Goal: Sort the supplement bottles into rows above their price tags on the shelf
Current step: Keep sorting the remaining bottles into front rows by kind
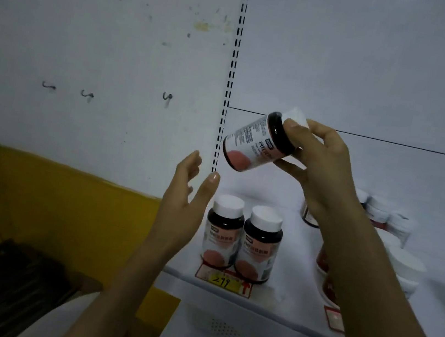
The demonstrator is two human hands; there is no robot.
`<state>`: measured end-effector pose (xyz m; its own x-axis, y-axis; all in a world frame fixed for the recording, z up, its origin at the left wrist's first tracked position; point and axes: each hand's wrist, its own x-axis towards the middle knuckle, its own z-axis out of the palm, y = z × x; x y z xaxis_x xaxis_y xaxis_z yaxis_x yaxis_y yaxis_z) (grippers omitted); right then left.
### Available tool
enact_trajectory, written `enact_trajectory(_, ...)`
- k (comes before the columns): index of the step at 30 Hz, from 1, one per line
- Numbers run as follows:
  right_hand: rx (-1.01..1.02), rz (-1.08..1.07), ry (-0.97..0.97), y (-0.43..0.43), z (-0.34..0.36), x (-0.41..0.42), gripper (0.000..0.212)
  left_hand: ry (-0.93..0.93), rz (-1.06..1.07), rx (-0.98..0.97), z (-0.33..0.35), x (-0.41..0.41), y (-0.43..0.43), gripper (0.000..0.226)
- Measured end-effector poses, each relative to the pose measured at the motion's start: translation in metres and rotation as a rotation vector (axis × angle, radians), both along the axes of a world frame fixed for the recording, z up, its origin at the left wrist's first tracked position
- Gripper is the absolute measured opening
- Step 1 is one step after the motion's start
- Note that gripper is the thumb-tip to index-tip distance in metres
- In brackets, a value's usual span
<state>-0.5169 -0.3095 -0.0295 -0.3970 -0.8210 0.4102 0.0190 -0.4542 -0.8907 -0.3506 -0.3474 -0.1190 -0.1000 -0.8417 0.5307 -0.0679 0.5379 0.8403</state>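
My right hand grips a dark supplement bottle by its white cap end and holds it tilted in the air above the white shelf. Just below and left of that bottle, my left hand is raised, fingers straight, holding nothing. Two matching dark bottles with white caps and pink-spotted labels stand side by side at the shelf's front, right above a yellow price tag reading 299.
Several more white-capped bottles crowd the shelf's right side, partly hidden by my right forearm. A second red-edged price tag sits on the shelf front at right. A slotted upright borders the shelf; a yellow ledge lies left.
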Motion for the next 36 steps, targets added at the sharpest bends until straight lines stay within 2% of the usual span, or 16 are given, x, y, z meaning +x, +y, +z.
enact_trajectory(5, 0.181, -0.097, 0.196, -0.049, -0.004, 0.003, 0.050, -0.134, -0.200, 0.145, -0.028, 0.003, -0.029, 0.079)
enact_trajectory(8, 0.325, -0.137, 0.346, -0.067, -0.011, 0.008, 0.049, -0.207, -0.264, 0.148, -0.043, 0.010, -0.039, 0.111)
enact_trajectory(10, 0.433, -0.136, 0.455, -0.075, -0.017, 0.010, 0.048, -0.259, -0.287, 0.154, -0.053, 0.013, -0.044, 0.116)
enact_trajectory(15, 0.668, -0.085, 0.632, -0.090, -0.033, 0.012, 0.034, -0.414, -0.325, 0.121, -0.070, 0.014, -0.054, 0.107)
enact_trajectory(19, 0.808, -0.098, 0.751, -0.097, -0.041, 0.013, 0.019, -0.434, -0.386, 0.054, -0.072, 0.016, -0.057, 0.074)
enact_trajectory(23, 0.872, -0.099, 0.828, -0.101, -0.040, 0.011, 0.042, -0.512, -0.388, 0.004, -0.082, 0.017, -0.064, 0.083)
enact_trajectory(36, 0.893, -0.274, 1.054, -0.120, -0.040, 0.016, 0.053, -0.443, -0.494, 0.049, -0.084, 0.020, -0.066, 0.075)
